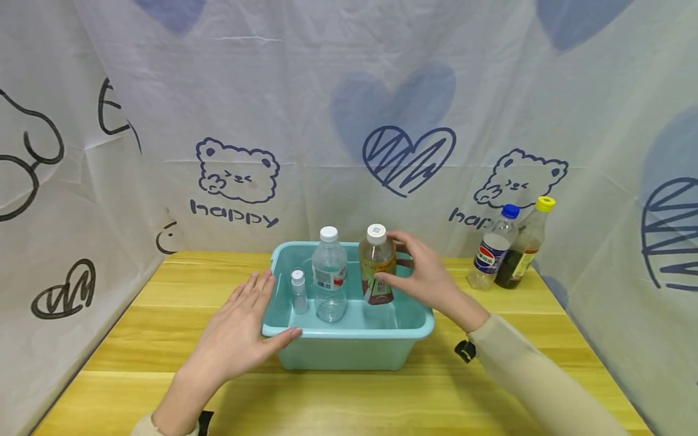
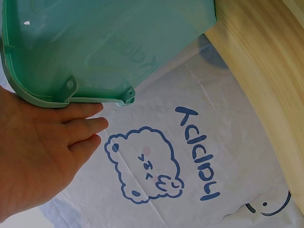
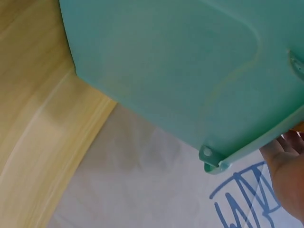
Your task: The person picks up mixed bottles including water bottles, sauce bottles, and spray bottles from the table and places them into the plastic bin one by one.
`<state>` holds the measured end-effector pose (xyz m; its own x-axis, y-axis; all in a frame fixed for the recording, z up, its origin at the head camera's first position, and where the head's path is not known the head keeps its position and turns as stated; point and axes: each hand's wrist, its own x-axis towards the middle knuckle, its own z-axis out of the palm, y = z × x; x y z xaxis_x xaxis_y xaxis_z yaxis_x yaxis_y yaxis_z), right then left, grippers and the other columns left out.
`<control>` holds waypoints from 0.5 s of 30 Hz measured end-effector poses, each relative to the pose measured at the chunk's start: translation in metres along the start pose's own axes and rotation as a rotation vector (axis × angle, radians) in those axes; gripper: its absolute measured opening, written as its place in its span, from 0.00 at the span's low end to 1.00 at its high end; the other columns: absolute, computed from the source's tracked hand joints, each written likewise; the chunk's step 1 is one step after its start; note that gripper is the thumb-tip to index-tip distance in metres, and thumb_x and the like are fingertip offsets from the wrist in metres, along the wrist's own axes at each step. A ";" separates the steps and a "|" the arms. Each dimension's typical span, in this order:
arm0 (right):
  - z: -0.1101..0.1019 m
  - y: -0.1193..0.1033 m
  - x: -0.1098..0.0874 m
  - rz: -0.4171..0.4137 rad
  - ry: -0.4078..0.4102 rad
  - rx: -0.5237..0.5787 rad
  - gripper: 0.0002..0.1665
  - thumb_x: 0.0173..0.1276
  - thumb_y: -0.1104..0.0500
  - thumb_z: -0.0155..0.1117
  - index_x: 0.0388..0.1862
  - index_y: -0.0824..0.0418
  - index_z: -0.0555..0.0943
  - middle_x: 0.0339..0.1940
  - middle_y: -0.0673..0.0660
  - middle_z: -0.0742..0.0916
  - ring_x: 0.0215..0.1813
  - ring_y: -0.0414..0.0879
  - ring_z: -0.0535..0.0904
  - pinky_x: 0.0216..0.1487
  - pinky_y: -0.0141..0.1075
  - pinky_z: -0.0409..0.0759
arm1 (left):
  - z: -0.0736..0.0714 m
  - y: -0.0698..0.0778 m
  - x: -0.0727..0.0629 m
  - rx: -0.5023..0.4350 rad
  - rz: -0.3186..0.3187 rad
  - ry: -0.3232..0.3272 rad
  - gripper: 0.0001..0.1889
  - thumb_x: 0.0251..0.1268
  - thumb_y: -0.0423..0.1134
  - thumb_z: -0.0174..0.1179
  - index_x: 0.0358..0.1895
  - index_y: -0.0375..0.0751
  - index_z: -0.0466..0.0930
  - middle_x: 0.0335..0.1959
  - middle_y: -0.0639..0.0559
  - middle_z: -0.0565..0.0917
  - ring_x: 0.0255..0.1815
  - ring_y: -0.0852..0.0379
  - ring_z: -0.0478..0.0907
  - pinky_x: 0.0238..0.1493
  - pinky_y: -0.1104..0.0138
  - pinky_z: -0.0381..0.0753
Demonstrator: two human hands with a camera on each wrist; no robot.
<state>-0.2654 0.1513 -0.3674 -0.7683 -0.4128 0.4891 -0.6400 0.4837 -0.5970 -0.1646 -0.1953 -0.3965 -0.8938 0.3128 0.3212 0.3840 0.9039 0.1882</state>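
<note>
My right hand gripped the brownish, white-capped plastic bottle within the pale turquoise plastic tub (whether its base touched bottom, I couldn't tell). My left hand lay straight-fingered against the tub; keeping bottle upright and tub steady seemed best.

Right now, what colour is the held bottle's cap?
The cap is white, seen best in the head view.

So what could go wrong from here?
1. The brown bottle in the right hand might knock the clear bottle beside it.
2. The small bottle is narrow and could topple if the clear one hits it.
3. The left hand has straight fingers at the tub, so a bump might shift it.
</note>
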 end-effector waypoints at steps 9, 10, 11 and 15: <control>0.008 0.004 0.013 0.064 -0.148 -0.048 0.45 0.60 0.59 0.83 0.73 0.61 0.71 0.69 0.61 0.80 0.66 0.58 0.80 0.62 0.47 0.85 | 0.000 -0.001 0.000 -0.002 0.005 0.004 0.57 0.67 0.76 0.53 0.80 0.27 0.58 0.81 0.34 0.59 0.82 0.34 0.56 0.81 0.44 0.56; 0.009 0.005 0.014 0.075 -0.162 -0.059 0.45 0.59 0.59 0.83 0.73 0.61 0.71 0.68 0.61 0.80 0.66 0.57 0.80 0.63 0.48 0.85 | 0.000 -0.001 0.000 -0.001 0.006 0.005 0.57 0.67 0.76 0.53 0.80 0.27 0.58 0.81 0.34 0.59 0.82 0.35 0.56 0.81 0.44 0.56; 0.009 0.005 0.016 0.085 -0.177 -0.074 0.45 0.59 0.59 0.83 0.72 0.61 0.71 0.68 0.60 0.81 0.66 0.57 0.80 0.63 0.48 0.84 | 0.001 -0.001 0.000 -0.001 0.007 0.005 0.57 0.67 0.76 0.53 0.80 0.27 0.58 0.81 0.34 0.59 0.82 0.35 0.56 0.81 0.44 0.56; 0.010 0.006 0.021 0.098 -0.242 -0.139 0.46 0.57 0.58 0.84 0.72 0.61 0.73 0.66 0.60 0.83 0.64 0.56 0.81 0.64 0.50 0.84 | 0.001 -0.002 0.000 -0.001 0.009 0.005 0.57 0.67 0.76 0.53 0.80 0.27 0.57 0.82 0.35 0.58 0.82 0.35 0.56 0.81 0.45 0.56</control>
<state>-0.2852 0.1377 -0.3675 -0.8124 -0.5230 0.2577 -0.5711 0.6247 -0.5325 -0.1655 -0.1965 -0.3976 -0.8892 0.3192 0.3277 0.3921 0.9008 0.1864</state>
